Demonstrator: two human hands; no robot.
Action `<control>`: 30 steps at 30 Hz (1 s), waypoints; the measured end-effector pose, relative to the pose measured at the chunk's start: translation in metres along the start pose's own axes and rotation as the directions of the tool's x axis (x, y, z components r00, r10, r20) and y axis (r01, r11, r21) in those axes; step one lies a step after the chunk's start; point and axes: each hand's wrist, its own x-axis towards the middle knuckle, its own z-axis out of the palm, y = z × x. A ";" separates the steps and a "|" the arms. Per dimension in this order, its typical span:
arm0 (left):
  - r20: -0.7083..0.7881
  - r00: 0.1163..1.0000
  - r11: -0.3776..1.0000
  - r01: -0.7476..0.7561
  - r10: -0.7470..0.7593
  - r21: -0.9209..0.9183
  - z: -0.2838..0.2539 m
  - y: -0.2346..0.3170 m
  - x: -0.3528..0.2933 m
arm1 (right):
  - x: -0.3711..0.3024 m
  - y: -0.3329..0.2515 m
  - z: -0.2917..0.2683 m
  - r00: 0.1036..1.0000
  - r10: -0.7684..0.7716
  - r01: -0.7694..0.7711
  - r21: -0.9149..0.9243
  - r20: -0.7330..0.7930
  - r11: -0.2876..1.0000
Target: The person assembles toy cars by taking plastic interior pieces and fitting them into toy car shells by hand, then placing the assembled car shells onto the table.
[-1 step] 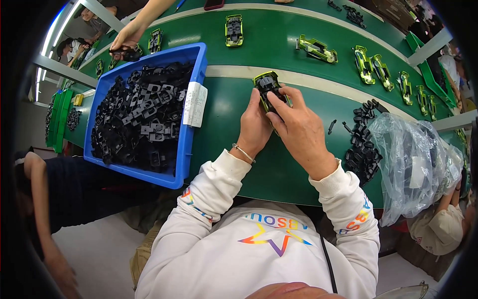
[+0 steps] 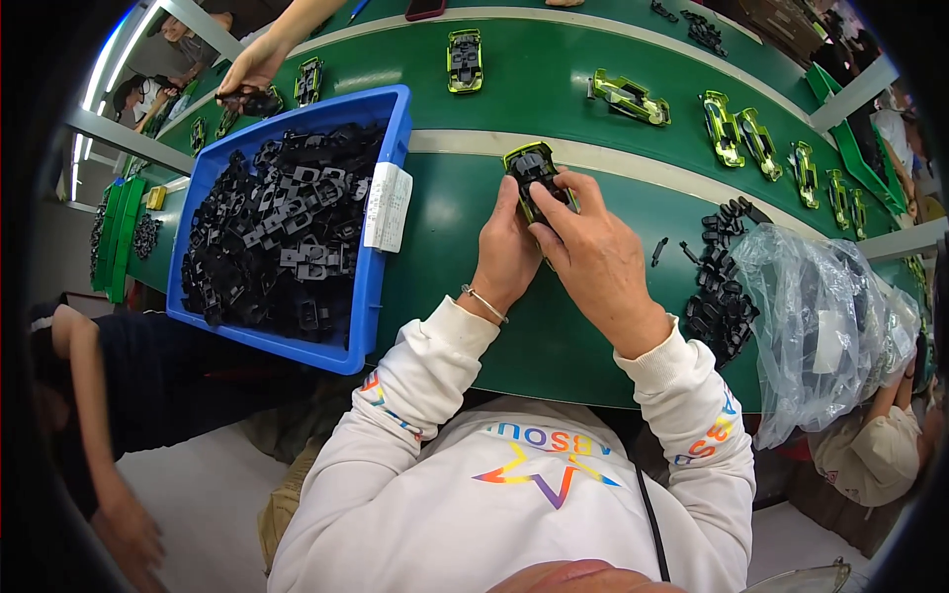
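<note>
A lime-green toy car body (image 2: 529, 158) with a black interior part inside is held at the middle of the bench's far side. My left hand (image 2: 504, 247) grips it from the left and beneath, with a bracelet on the wrist. My right hand (image 2: 593, 232) has its fingers on the car, some over the black part inside and others along its right side. Both hands are closed around the car, and part of it is hidden by them. Right of my right hand lies a pile of small black plastic parts (image 2: 720, 311), with two loose ones nearby.
A blue bin (image 2: 366, 296) full of black and grey plastic parts stands on the left. Green car bodies, such as one black-and-green car (image 2: 465, 61), sit along the green belt (image 2: 539, 59). A clear plastic bag (image 2: 816, 326) lies on the right. A co-worker's hand (image 2: 255, 67) holds a dark part behind the bin.
My hands and the car are in the same place. At the upper left the co-worker's hand has shifted slightly, and an arm at the lower left has swung a little.
</note>
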 end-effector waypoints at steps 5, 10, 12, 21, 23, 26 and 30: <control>-0.009 0.999 0.991 -0.040 0.042 0.131 0.004 0.001 -0.001 | 0.004 -0.001 -0.008 0.994 -0.067 0.087 -0.241 0.090 0.967; -0.019 0.999 0.985 -0.042 0.045 0.166 -0.002 -0.003 -0.001 | 0.013 0.023 -0.027 0.968 -0.248 0.252 -0.114 0.049 0.961; -0.031 0.999 0.987 -0.040 0.045 0.154 0.003 -0.004 0.000 | 0.020 0.028 -0.027 0.999 -0.046 0.047 0.153 -0.015 0.987; 0.044 0.998 0.971 0.027 -0.039 0.237 0.005 -0.004 -0.005 | 0.049 0.056 -0.006 0.676 0.365 -0.736 0.581 0.640 0.347; 0.034 0.999 0.965 0.005 -0.014 0.263 0.003 -0.010 -0.003 | 0.050 0.062 -0.001 0.680 0.346 -0.733 0.590 0.646 0.339; 0.019 1.000 0.957 -0.020 0.015 0.289 0.002 -0.010 -0.005 | 0.052 0.062 0.000 0.675 0.320 -0.738 0.596 0.665 0.317; 0.047 0.998 0.974 0.028 -0.039 0.226 -0.001 -0.008 0.000 | 0.051 0.059 0.009 0.687 0.405 -0.727 0.573 0.603 0.379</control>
